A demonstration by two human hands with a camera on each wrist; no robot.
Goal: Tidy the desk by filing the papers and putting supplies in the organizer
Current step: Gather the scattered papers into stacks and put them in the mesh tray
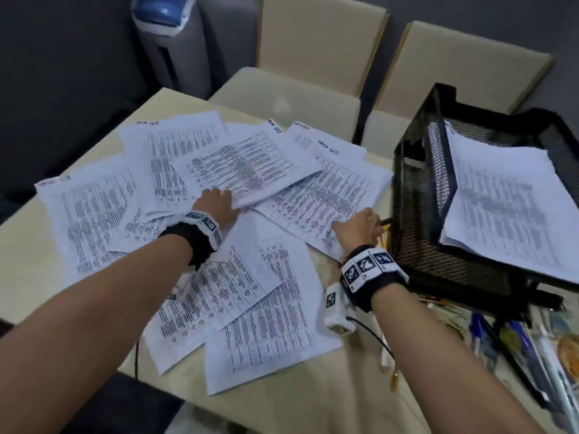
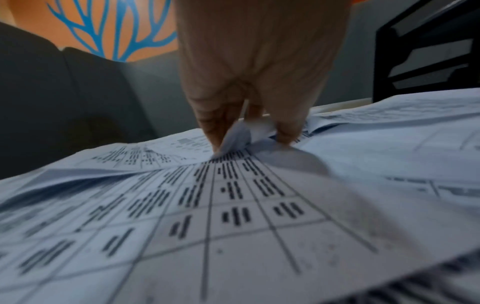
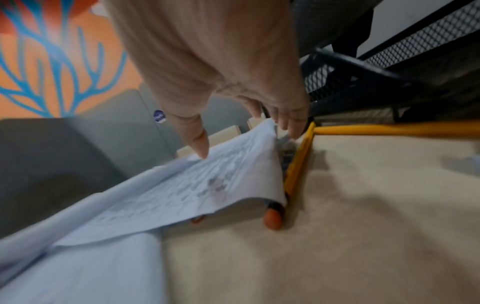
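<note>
head view looks down over the desk; wrist views skim close, sharing its papers

Printed papers strewn overlapping beside black mesh organizer.

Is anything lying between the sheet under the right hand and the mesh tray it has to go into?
Yes. Yellow pencils lie on the table right at the sheet's edge, between it and the black mesh tray. The right hand reaches down at that spot.
</note>
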